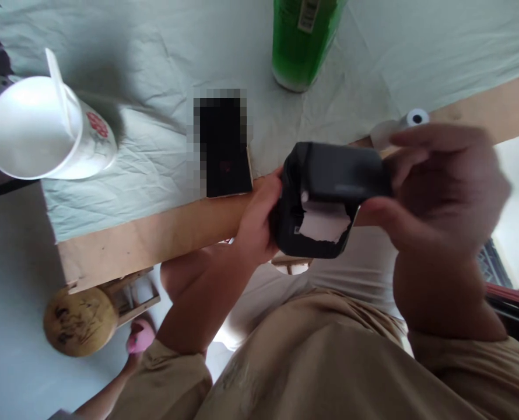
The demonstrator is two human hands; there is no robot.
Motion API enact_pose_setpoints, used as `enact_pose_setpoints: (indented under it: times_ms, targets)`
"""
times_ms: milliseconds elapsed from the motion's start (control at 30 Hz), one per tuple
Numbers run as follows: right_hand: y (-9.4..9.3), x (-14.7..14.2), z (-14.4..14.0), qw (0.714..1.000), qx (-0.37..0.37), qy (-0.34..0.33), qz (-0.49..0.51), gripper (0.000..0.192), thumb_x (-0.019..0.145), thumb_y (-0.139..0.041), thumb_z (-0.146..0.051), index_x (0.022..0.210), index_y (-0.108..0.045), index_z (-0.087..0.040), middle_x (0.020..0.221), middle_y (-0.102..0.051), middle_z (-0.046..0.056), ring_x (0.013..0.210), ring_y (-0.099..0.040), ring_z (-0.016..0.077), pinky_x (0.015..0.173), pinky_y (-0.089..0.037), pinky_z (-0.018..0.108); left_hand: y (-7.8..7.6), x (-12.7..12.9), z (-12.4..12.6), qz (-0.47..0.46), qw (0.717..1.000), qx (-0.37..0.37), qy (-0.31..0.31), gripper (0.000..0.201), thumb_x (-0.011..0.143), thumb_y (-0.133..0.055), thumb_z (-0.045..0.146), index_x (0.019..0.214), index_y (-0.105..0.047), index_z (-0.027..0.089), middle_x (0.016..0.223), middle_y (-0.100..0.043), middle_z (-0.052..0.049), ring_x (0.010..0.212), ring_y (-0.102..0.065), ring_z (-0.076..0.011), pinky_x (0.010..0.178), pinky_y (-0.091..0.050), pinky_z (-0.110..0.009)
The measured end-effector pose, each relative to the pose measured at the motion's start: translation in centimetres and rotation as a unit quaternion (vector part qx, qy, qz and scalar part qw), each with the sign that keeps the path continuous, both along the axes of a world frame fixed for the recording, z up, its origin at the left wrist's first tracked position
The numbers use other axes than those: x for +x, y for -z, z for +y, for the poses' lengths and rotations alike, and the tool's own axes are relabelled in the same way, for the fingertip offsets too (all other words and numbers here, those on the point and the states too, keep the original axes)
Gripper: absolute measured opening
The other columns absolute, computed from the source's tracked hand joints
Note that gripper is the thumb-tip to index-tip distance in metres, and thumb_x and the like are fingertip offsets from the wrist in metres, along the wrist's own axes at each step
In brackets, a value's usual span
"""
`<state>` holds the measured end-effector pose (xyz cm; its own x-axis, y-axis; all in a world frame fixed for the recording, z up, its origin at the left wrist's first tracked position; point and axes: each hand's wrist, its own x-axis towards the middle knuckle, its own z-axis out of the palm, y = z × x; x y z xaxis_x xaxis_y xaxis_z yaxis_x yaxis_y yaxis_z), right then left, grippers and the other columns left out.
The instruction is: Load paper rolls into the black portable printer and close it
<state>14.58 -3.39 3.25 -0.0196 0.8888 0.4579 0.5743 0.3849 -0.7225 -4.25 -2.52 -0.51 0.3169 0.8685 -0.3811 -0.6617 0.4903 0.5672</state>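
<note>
I hold a black boxy device, a small printer [329, 181], over my lap at the table's wooden edge [163, 233]. A torn strip of white paper [325, 224] sticks out of its slot. My left hand [257, 224] grips its left end. My right hand [434, 186] wraps around its right end, thumb below and fingers on top. A small roll of white paper [410, 119] lies on the table just behind my right hand.
A white paper cup [45, 131] with a straw stands at the left on the pale cloth [154, 76]. A green bottle [303, 41] stands at the back. A dark phone [224, 146] lies in the middle. A round wooden stool [78, 321] sits below the table.
</note>
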Motion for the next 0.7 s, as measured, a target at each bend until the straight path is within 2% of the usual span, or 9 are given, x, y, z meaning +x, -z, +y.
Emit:
enact_pose_setpoints:
  times_ms: [67, 133, 200, 300, 367, 467, 567, 700]
  targets:
    - [-0.7, -0.7, 0.7, 0.994, 0.06, 0.035, 0.085, 0.024, 0.093, -0.074, -0.045, 0.106, -0.066, -0.027, 0.074, -0.048, -0.002, 0.062, -0.048, 0.0079, 0.064, -0.048, 0.03, 0.0, -0.1, -0.1, 0.002, 1.0, 0.026, 0.011, 0.037, 0.078, -0.089, 0.042, 0.11, -0.078, 0.027, 0.096, -0.081, 0.003, 0.085, -0.078, -0.016, 0.074, -0.062, -0.026]
    - [-1.1, -1.1, 1.2, 0.985, 0.114, 0.061, 0.113, 0.016, 0.097, -0.07, -0.035, 0.091, -0.062, -0.023, 0.074, -0.051, -0.002, 0.063, -0.055, 0.0065, 0.063, -0.048, 0.027, 0.0, -0.1, -0.2, 0.009, 1.0, 0.027, 0.009, 0.042, 0.073, -0.094, 0.039, 0.11, -0.077, 0.027, 0.098, -0.082, 0.003, 0.082, -0.077, -0.0133, 0.073, -0.062, -0.023]
    - [-1.4, -1.0, 1.3, 0.986, 0.14, 0.07, 0.051, 0.018, 0.097, -0.068, -0.031, 0.086, -0.059, -0.021, 0.077, -0.06, -0.002, 0.069, -0.064, 0.0078, 0.063, -0.048, 0.025, -0.1, -0.2, -0.3, 0.015, 1.0, 0.018, 0.002, 0.041, 0.074, -0.093, 0.041, 0.109, -0.077, 0.026, 0.098, -0.082, 0.003, 0.084, -0.077, -0.0135, 0.077, -0.064, -0.024]
    - [-1.6, -0.6, 0.9, 0.988, 0.081, 0.024, -0.133, 0.006, 0.094, -0.072, -0.026, 0.095, -0.069, -0.021, 0.086, -0.075, -0.003, 0.063, -0.062, 0.0047, 0.056, -0.042, 0.023, -0.1, -0.2, -0.3, 0.021, 1.0, 0.015, 0.009, 0.049, 0.075, -0.092, 0.043, 0.117, -0.074, 0.026, 0.103, -0.081, 0.001, 0.092, -0.079, -0.0169, 0.083, -0.065, -0.028]
    - [-1.8, -0.4, 0.7, 0.966, 0.041, -0.021, -0.255, 0.014, 0.093, -0.073, -0.03, 0.106, -0.073, -0.024, 0.103, -0.079, -0.003, 0.068, -0.065, 0.0058, 0.056, -0.04, 0.024, -0.2, -0.2, -0.3, 0.025, 0.999, 0.014, 0.022, 0.056, 0.073, -0.093, 0.045, 0.122, -0.072, 0.027, 0.104, -0.081, 0.0, 0.095, -0.079, -0.0193, 0.082, -0.064, -0.03]
    - [-2.2, -0.3, 0.6, 0.919, 0.066, -0.046, -0.387, 0.016, 0.097, -0.068, -0.038, 0.103, -0.074, -0.024, 0.115, -0.078, -0.003, 0.079, -0.072, 0.0113, 0.054, -0.034, 0.026, -0.2, -0.2, -0.3, 0.032, 0.999, 0.017, 0.023, 0.056, 0.072, -0.094, 0.046, 0.12, -0.072, 0.027, 0.107, -0.08, 0.0, 0.099, -0.077, -0.0192, 0.084, -0.063, -0.029]
    - [-2.4, -0.3, 0.9, 0.903, 0.059, -0.042, -0.423, 0.017, 0.099, -0.063, -0.039, 0.1, -0.073, -0.025, 0.109, -0.078, -0.003, 0.069, -0.064, 0.0096, 0.052, -0.027, 0.026, -0.1, -0.1, -0.4, 0.036, 0.999, 0.023, 0.017, 0.052, 0.072, -0.094, 0.045, 0.117, -0.073, 0.028, 0.111, -0.08, 0.001, 0.106, -0.076, -0.0194, 0.091, -0.062, -0.029]
    - [-2.3, -0.2, 1.2, 0.91, 0.003, -0.077, -0.406, 0.027, 0.095, -0.062, -0.049, 0.1, -0.072, -0.024, 0.08, -0.073, -0.001, 0.054, -0.044, 0.0088, 0.052, -0.018, 0.026, -0.1, -0.1, -0.6, 0.042, 0.998, 0.029, 0.022, 0.048, 0.075, -0.093, 0.044, 0.117, -0.074, 0.031, 0.111, -0.08, 0.002, 0.109, -0.075, -0.0201, 0.092, -0.062, -0.029]
